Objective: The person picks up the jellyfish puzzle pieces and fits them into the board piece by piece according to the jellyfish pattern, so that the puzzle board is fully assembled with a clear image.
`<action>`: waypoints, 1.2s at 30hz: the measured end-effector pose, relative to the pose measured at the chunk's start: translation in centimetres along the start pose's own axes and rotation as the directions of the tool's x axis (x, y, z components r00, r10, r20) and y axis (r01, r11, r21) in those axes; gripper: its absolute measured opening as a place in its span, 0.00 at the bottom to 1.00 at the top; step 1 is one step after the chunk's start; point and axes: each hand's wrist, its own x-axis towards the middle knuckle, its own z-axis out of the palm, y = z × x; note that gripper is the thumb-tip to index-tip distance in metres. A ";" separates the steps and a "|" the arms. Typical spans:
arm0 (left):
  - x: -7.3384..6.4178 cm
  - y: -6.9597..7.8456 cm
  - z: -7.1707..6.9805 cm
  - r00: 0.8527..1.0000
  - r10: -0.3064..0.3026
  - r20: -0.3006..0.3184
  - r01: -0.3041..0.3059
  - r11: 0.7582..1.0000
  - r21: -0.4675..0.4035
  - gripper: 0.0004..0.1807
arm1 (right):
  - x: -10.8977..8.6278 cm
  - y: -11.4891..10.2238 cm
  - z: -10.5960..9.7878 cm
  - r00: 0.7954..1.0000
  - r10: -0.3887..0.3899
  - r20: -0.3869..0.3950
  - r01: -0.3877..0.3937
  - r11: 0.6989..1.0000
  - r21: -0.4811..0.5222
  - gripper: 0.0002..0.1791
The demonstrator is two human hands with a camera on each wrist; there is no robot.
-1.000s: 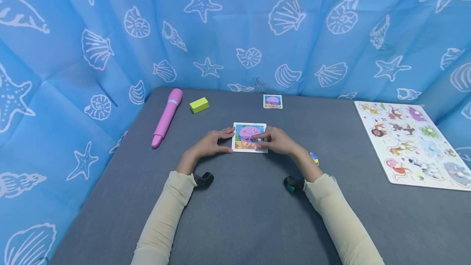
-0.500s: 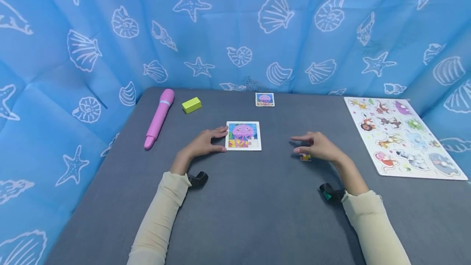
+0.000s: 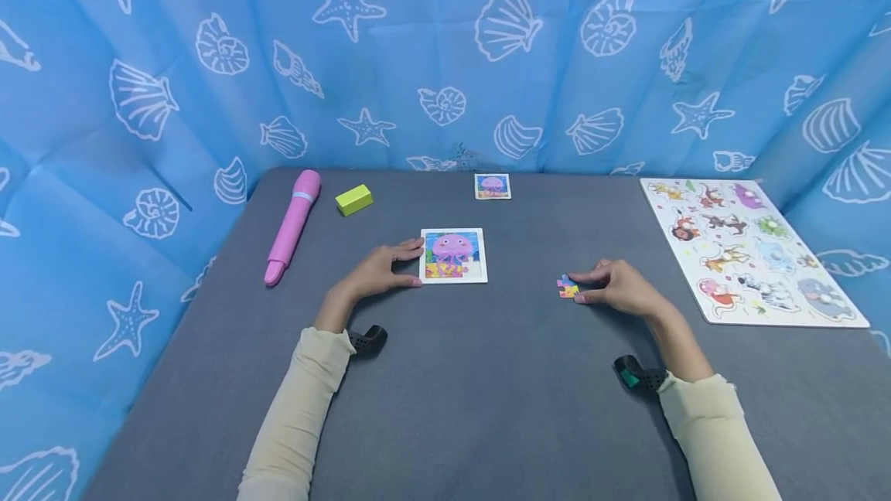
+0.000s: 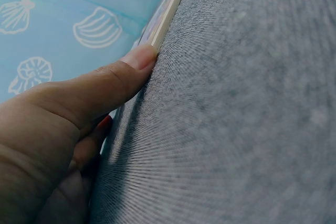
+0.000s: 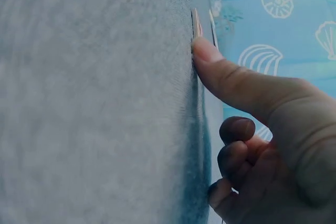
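In the head view a square jigsaw board [image 3: 452, 280] lies on the table, white-framed, with a pink jellyfish picture and a pale gap at its lower right. The left hand [image 3: 379, 269] steadies its left side, fingertips and straight thumb touching the edge. In the left wrist view the thumb [image 4: 113, 80] presses against the board's edge [image 4: 170, 14]. The right hand [image 3: 623, 288] pinches the right side of a small jigsaw piece [image 3: 567, 287], pink, yellow and blue, between thumb and finger. In the right wrist view that piece [image 5: 198, 24] shows edge-on beyond the thumb; the other fingers are curled.
Behind the board lies a small jellyfish picture card [image 3: 493, 186]. A pink microphone-shaped wand [image 3: 292, 228] and a yellow-green block [image 3: 354, 199] lie at the back left. A white animal puzzle board [image 3: 752, 253] lies at the right. A blue shell-print curtain [image 3: 390, 83] closes the back.
The right hand has left the jigsaw board, moved right, and taken hold of the loose jigsaw piece. The left hand stays at the board's left edge. The head view has shifted slightly.
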 end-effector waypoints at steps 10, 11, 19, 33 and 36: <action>-0.3 0.2 -0.2 1.000 -0.005 0.001 0.005 1.000 0.010 0.36 | 0.6 0.1 0.1 1.000 0.000 -0.022 0.000 1.000 0.000 0.18; -0.3 0.2 -0.3 1.000 -0.006 0.001 0.006 1.000 0.008 0.36 | 0.8 0.1 0.1 1.000 0.001 -0.022 -0.001 1.000 -0.010 0.17; -0.3 0.0 -0.2 1.000 0.001 -0.002 -0.001 1.000 0.014 0.35 | 3.3 -1.9 1.4 1.000 -0.012 -0.002 0.012 0.998 0.060 0.17; 0.0 0.0 -0.1 1.000 0.012 -0.003 -0.012 1.000 0.020 0.36 | 8.8 -8.1 5.9 0.987 -0.161 0.004 0.160 0.982 0.105 0.15; -0.1 -0.1 -0.3 1.000 0.004 -0.001 -0.004 1.000 0.023 0.36 | 9.5 -8.2 6.7 0.986 -0.164 0.017 0.162 0.982 0.099 0.14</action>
